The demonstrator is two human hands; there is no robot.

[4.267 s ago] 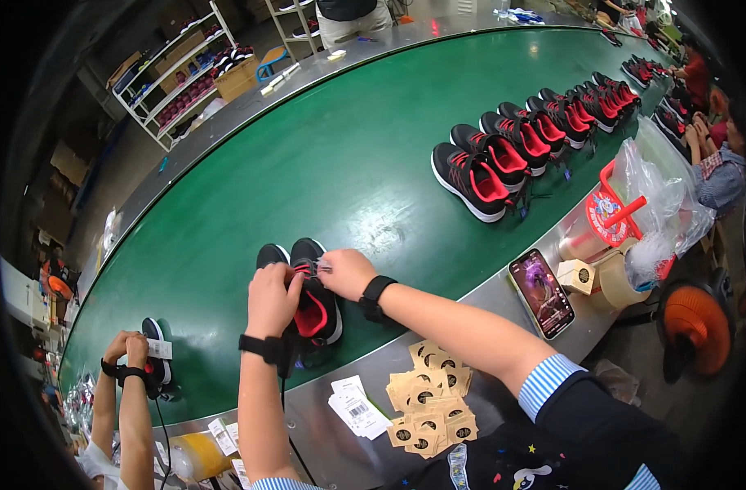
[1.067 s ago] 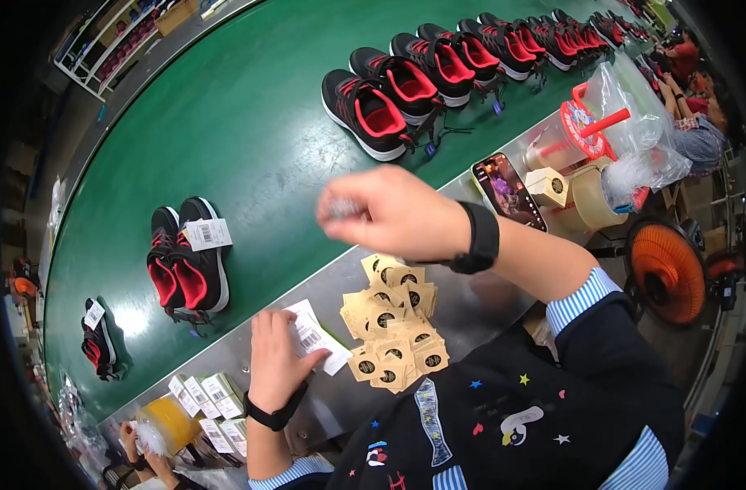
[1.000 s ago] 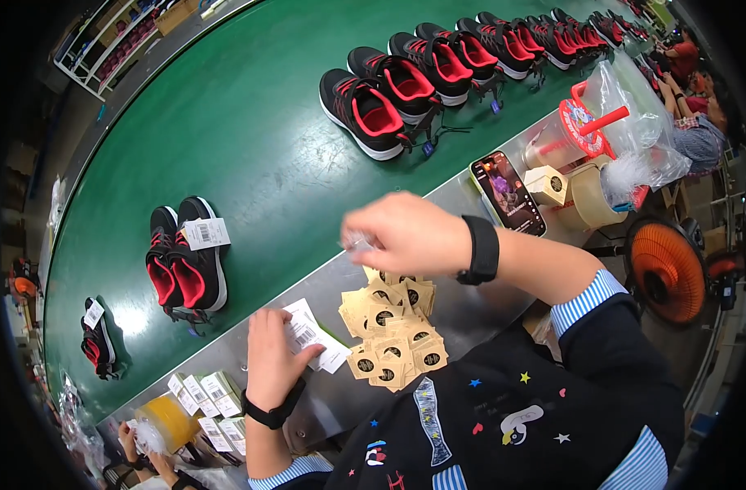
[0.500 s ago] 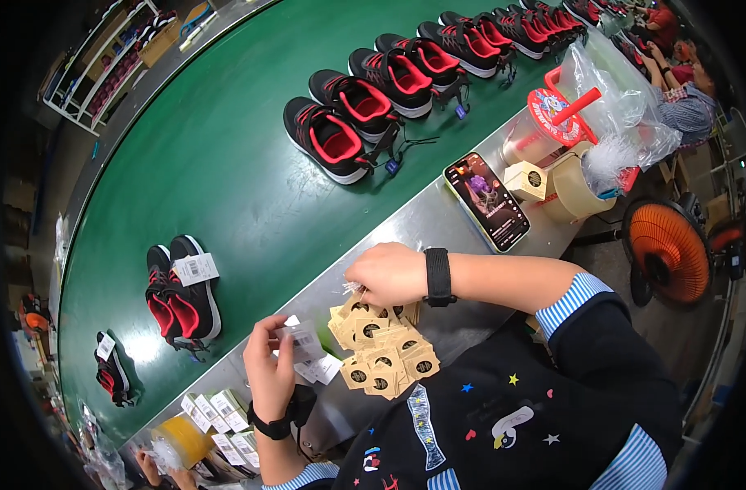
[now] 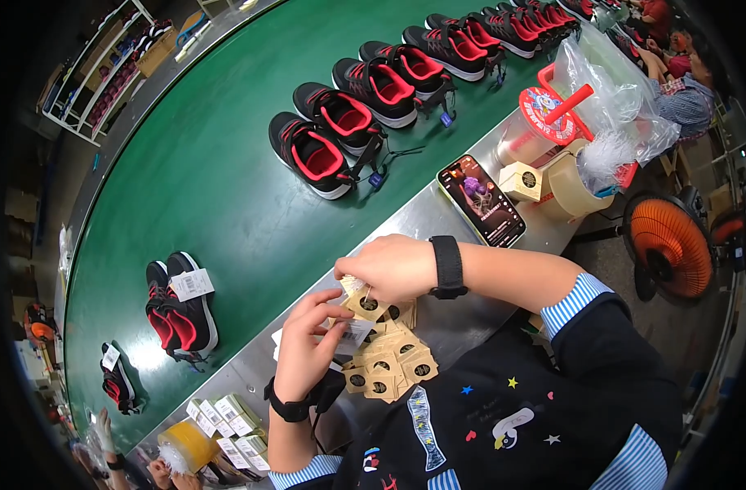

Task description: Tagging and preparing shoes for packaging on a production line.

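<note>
My left hand [image 5: 308, 347] pinches a white barcode tag [image 5: 354, 335] between thumb and fingers. Its index fingertip reaches a tan card tag [image 5: 366, 305] with a round black mark, under my right hand. My right hand [image 5: 393, 268] is closed, palm down, its fingertips on thin white plastic tag fasteners [image 5: 353, 285] just above that card; the fingers partly cover them. A loose pile of similar tan tags [image 5: 389, 363] spreads over the metal ledge below both hands. More white tags lie partly hidden behind my left hand.
Black-and-red sneakers [image 5: 312, 155] line the green conveyor [image 5: 234, 188]; a tagged pair [image 5: 181, 302] sits at left. On the metal ledge are a phone [image 5: 481, 200], small box [image 5: 520, 181], lidded cup [image 5: 544, 122] and tag stacks [image 5: 230, 420]. An orange fan [image 5: 667, 249] stands right. Other people work nearby.
My left hand has moved right and up with the white tag, close to my right hand. My right hand has shifted slightly. The far sneakers have slid left and a little down along the conveyor.
</note>
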